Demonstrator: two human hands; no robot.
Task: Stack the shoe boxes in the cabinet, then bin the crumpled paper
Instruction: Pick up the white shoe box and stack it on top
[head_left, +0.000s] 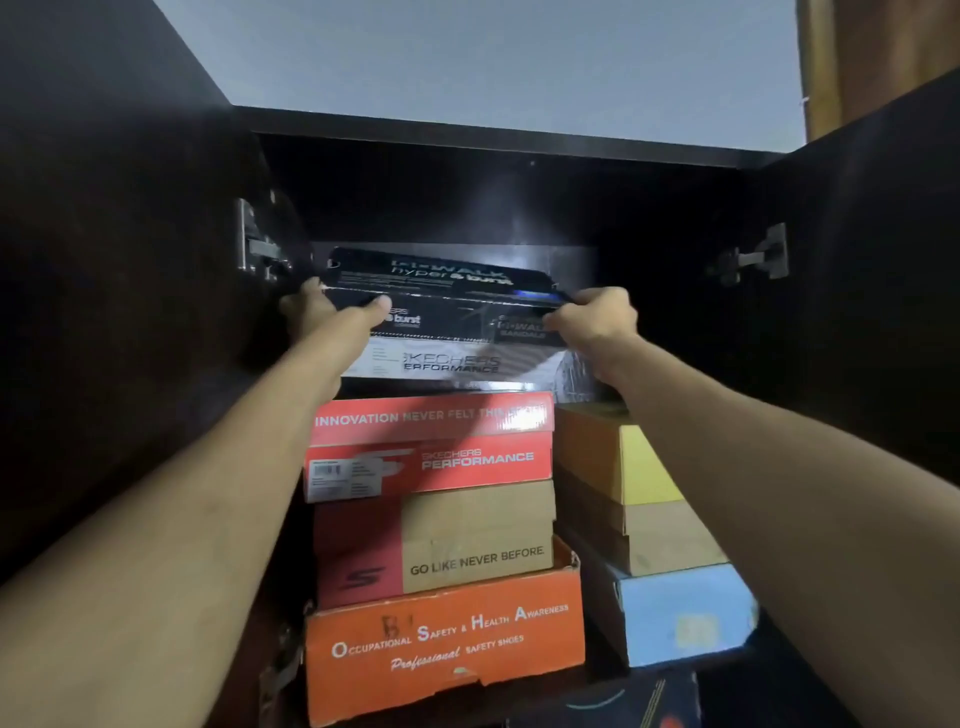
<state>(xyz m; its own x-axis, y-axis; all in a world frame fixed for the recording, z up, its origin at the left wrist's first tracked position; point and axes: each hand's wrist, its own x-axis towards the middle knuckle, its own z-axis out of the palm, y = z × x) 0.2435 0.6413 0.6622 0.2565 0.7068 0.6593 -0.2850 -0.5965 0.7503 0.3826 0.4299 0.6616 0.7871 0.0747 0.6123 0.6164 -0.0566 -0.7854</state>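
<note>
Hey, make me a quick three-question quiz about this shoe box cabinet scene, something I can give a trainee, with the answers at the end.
1. True or false: both hands grip the black shoe box at the top of the left stack.
2. Which box lies directly under the black one? A) the red Skechers Performance box B) the light blue box C) the orange safety shoes box
3. What colour is the box at the bottom of the right stack?

Key: 1. True: the left hand and right hand hold its ends. 2. A. 3. Light blue.
</note>
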